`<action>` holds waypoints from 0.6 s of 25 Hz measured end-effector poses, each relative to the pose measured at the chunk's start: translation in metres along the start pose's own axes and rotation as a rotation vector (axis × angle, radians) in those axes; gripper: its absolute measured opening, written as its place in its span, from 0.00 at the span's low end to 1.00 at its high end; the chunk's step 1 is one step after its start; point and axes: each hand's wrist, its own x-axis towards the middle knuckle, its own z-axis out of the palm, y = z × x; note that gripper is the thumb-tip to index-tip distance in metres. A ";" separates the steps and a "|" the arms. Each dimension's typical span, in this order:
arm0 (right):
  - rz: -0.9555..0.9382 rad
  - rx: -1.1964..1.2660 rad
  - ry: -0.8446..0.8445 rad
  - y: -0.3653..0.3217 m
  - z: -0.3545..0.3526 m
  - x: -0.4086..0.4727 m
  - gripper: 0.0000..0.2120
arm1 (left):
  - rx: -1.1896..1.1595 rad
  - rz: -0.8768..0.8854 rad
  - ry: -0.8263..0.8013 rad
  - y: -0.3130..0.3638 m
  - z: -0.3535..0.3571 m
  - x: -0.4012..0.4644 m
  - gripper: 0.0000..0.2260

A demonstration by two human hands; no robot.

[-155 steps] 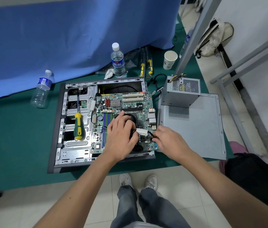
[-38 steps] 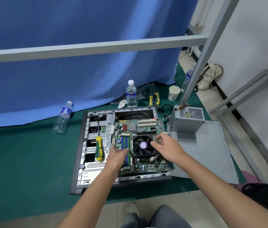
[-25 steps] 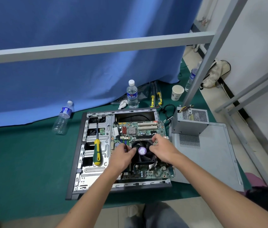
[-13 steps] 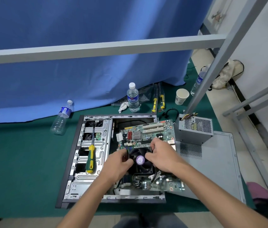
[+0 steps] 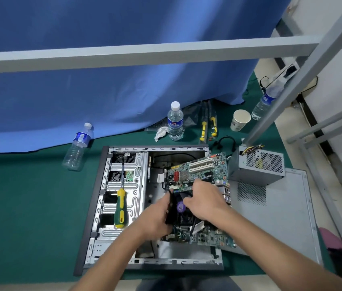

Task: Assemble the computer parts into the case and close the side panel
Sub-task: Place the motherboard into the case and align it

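The open computer case point(image 5: 103, 206) lies flat on the green table. The green motherboard point(image 5: 203, 171) is tilted and lifted off the case floor, shifted toward the case's right edge. My left hand point(image 5: 157, 217) grips the left side of the black CPU cooler fan point(image 5: 181, 208) with its purple hub. My right hand point(image 5: 205, 200) grips the fan's right side. The grey power supply point(image 5: 258, 166) stands on the grey side panel point(image 5: 277, 217) to the right of the case. A yellow-green screwdriver point(image 5: 120, 208) rests on the drive cage.
Water bottles stand at the back point(image 5: 175, 121), lie at the left point(image 5: 77, 147) and sit at the right point(image 5: 263, 106). A paper cup point(image 5: 240, 119) and yellow-handled tools point(image 5: 207, 127) are behind the case. A grey frame bar point(image 5: 144, 53) crosses overhead and a post point(image 5: 291, 85) slants at the right.
Both hands moved onto the cooler fan and lifted the motherboard; it now tilts up and sits further right, baring the case floor.
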 end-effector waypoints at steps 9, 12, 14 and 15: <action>0.074 0.049 -0.099 -0.026 0.037 0.032 0.09 | 0.838 0.099 0.090 -0.044 -0.019 0.032 0.40; 0.032 0.069 -0.123 -0.025 0.045 0.039 0.10 | 0.850 0.130 0.083 -0.059 -0.025 0.039 0.42; 0.012 0.095 -0.131 -0.025 0.050 0.042 0.09 | 0.893 0.146 0.081 -0.065 -0.028 0.041 0.42; 0.007 0.116 -0.133 -0.024 0.052 0.044 0.08 | 0.905 0.150 0.082 -0.067 -0.029 0.041 0.42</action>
